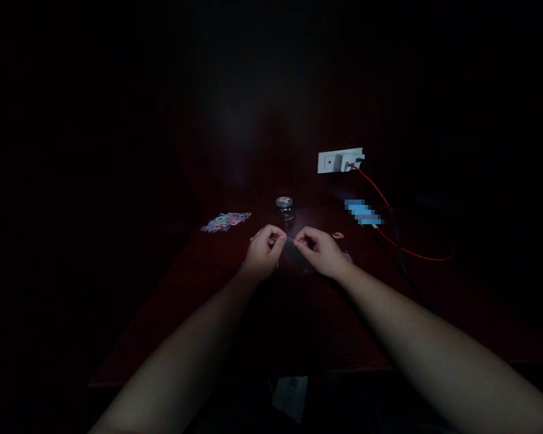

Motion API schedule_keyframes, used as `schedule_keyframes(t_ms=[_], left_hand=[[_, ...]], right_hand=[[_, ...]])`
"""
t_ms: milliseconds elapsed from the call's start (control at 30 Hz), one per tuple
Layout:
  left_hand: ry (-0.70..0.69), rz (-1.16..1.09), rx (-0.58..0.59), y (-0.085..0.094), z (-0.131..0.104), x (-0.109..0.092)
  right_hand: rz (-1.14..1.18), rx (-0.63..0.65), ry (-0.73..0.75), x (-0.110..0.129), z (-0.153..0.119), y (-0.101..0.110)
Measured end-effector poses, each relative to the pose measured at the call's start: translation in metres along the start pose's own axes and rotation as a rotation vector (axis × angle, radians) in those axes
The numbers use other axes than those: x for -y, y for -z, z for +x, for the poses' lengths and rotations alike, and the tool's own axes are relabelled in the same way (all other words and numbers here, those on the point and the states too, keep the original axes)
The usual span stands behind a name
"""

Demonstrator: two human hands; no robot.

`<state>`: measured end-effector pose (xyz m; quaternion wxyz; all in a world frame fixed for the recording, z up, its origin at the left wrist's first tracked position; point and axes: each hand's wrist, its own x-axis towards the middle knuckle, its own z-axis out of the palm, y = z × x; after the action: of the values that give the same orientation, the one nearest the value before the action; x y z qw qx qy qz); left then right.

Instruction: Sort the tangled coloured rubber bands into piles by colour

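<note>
Between my two hands a thin, light band (289, 240) is stretched, one end in each pinch. My left hand (265, 250) is closed on its left end, thumb against the fingers. On the right end my right hand (319, 249) is pinched in the same way. A small clear jar (284, 209) with a lid stands just behind the hands. To the left lies a loose pile of coloured bands (227, 222). Some pinkish rings (338, 235) lie right of my right hand, and purplish bands (308, 267) are partly hidden below it.
A phone-like blurred blue item (363, 212) lies at the right, with a red cable (411, 252) attached. A wall socket (328, 161) with a plug is behind it. A black cable (398, 241) hangs across the dark red table (185, 313).
</note>
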<state>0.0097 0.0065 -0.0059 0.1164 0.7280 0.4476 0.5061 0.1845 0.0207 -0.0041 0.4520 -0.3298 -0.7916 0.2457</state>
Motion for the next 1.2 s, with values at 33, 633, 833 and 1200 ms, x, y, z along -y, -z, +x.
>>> schedule_keyframes(t_ms=[33,633,833,1200], left_hand=[[0.010,-0.004,-0.023,0.0003,0.0002,0.0005],[0.073,-0.112,0.058,-0.0024,0.0006,-0.0023],[0.076,-0.117,0.053,-0.0037,0.0009,0.0008],[0.083,-0.119,0.069,-0.0038,0.0006,0.0003]], right_hand=[[-0.001,-0.001,-0.004,0.0003,0.0001,0.0000],[0.109,-0.023,-0.052,0.0007,0.0004,-0.0013],[0.141,-0.003,-0.052,-0.0041,-0.0001,-0.0025],[0.093,0.012,-0.009,-0.0024,-0.0013,-0.0020]])
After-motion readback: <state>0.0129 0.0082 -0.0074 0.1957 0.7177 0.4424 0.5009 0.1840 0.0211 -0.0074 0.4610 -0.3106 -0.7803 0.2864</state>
